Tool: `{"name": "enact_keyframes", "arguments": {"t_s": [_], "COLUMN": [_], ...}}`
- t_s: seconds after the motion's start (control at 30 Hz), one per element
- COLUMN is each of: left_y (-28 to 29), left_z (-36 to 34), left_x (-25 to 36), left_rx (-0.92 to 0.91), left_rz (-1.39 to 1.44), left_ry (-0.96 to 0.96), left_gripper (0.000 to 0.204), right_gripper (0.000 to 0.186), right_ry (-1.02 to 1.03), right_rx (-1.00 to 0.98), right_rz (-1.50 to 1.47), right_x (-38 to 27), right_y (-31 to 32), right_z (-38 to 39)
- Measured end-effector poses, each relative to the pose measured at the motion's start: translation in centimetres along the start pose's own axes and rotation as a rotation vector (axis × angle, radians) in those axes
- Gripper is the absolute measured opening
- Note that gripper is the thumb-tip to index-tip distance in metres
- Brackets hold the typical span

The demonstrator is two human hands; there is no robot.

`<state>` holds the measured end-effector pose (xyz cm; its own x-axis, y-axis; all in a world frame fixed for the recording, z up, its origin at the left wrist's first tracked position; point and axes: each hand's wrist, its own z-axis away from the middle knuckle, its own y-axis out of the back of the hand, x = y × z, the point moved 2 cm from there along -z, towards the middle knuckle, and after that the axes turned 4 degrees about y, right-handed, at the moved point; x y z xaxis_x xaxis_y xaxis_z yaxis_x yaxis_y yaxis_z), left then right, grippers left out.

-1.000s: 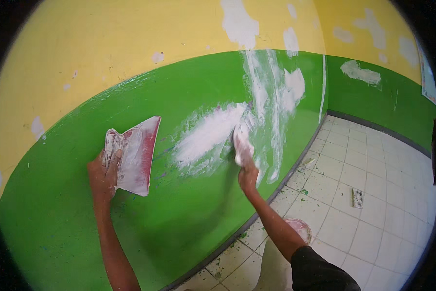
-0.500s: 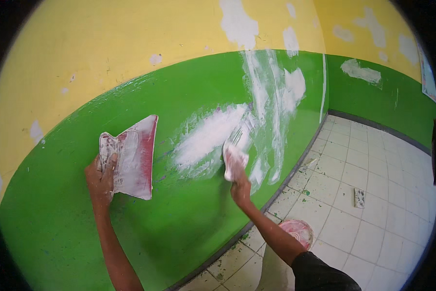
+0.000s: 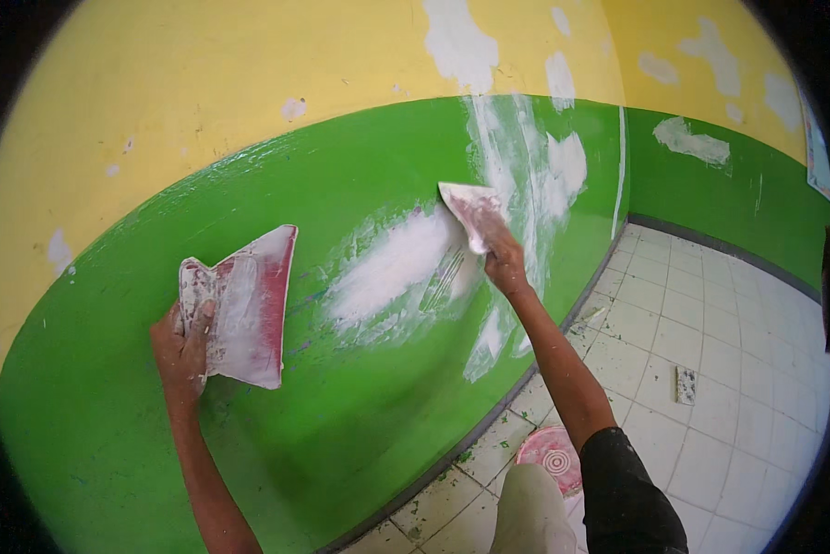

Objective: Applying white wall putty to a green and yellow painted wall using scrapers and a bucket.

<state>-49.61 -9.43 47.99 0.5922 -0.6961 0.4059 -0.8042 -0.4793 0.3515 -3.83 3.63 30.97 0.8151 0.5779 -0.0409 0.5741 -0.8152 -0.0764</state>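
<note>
I have my left hand point(image 3: 180, 349) out in front of the green lower wall point(image 3: 369, 420), its fingers point(image 3: 197, 334) clamped on the left side of a wide red scraper point(image 3: 261, 319). White paste point(image 3: 240, 300) coats much of that scraper's face, and a redder band shows along its right side. My right hand point(image 3: 505, 264) is farther up and to the right, fingers closed on the lower end of a smaller scraper point(image 3: 475, 210), also smeared white. That one sits at the upper right end of a slanting white patch point(image 3: 392, 268), one corner aimed up and left; I cannot tell whether its edge presses on the wall. Thin grooves point(image 3: 445, 277) mark the patch just below it. White streaks point(image 3: 497, 152) run down the green nearby, and pale spots point(image 3: 461, 46) dot the yellow upper wall point(image 3: 249, 55). On the tiled floor point(image 3: 627, 332) I see green flakes point(image 3: 466, 455), a small flat block point(image 3: 685, 385) and a round pink disc point(image 3: 552, 454) beside the person's leg point(image 3: 530, 512). A dark sleeve point(image 3: 632, 499) covers the right upper arm.
</note>
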Motion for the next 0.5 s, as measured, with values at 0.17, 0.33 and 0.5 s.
{"name": "enact_keyframes", "arguments": {"t_s": [0.17, 0.33, 0.5], "left_y": [0.5, 1.3, 0.2], "left_z": [-0.1, -0.3, 0.1], "left_x": [-0.4, -0.9, -0.1], "left_rx": [0.002, -0.04, 0.026], "left_rz": [-0.053, -0.199, -0.042], "left_ry": [-0.017, -0.03, -0.034], "left_gripper": [0.022, 0.022, 0.025], "right_gripper": [0.067, 0.064, 0.052], "right_ry": [-0.183, -0.241, -0.462], "right_rx": [-0.144, -0.301, -0.026], "right_rz": [-0.086, -0.175, 0.054], "right_x": [-1.2, -5.4, -2.7], "right_y": [-0.8, 3.0, 4.5], "right_z": [8.9, 15.8, 10.4]}}
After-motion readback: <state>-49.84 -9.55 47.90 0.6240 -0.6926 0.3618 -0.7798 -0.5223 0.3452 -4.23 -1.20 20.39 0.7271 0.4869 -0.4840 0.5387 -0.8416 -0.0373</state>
